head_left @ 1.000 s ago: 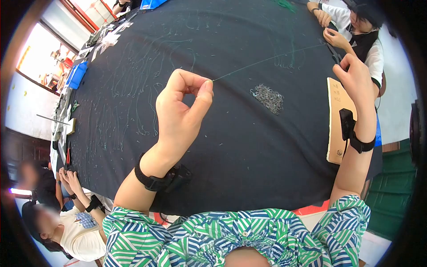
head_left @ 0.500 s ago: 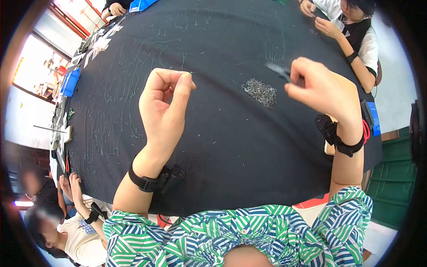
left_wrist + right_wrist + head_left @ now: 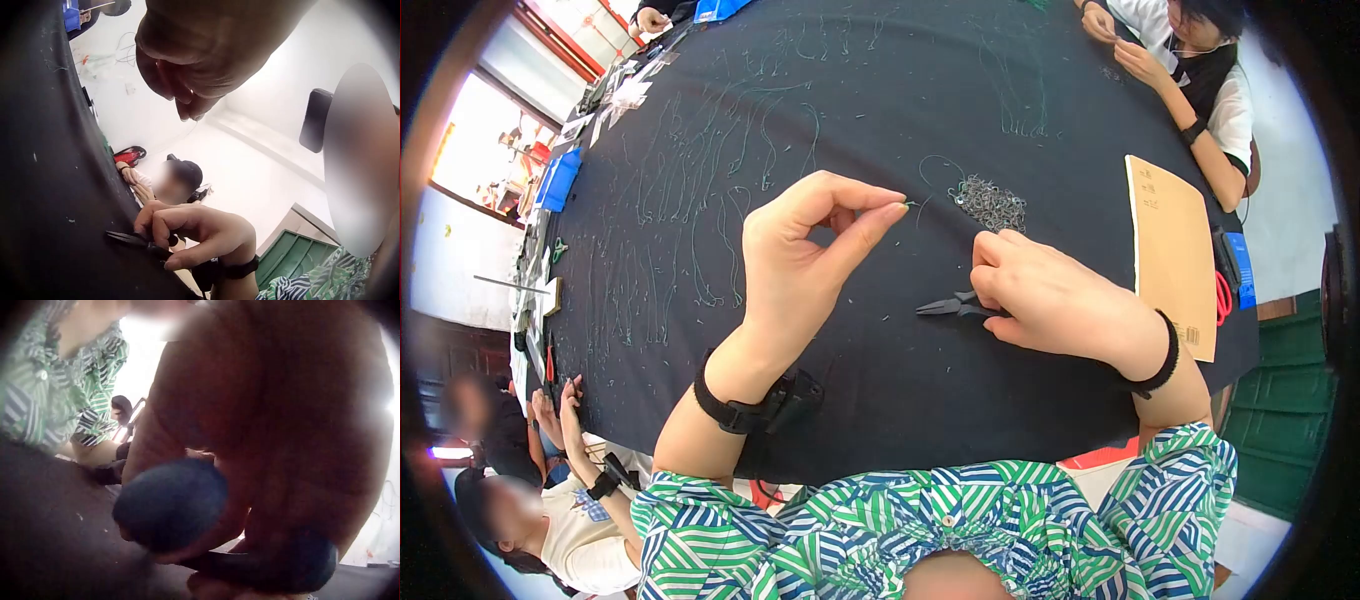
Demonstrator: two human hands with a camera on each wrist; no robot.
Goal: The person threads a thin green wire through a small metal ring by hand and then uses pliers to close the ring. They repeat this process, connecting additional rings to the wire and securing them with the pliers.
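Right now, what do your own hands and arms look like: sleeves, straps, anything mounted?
Both the left hand and right hand are ungloved. The patterned sleeves are loose, with green, navy and white stripes in angular patches, leaving the forearms bare. A black strap circles the left wrist, carrying a boxy black device; the right wrist has a black band.

Head view's decently lit but super fisheye, with black corners and a blown-out doorway at left. Left wrist has bright white walls and murky dark edges. Right wrist is backlit, the palm mostly shadow, kinda soft and hazy.
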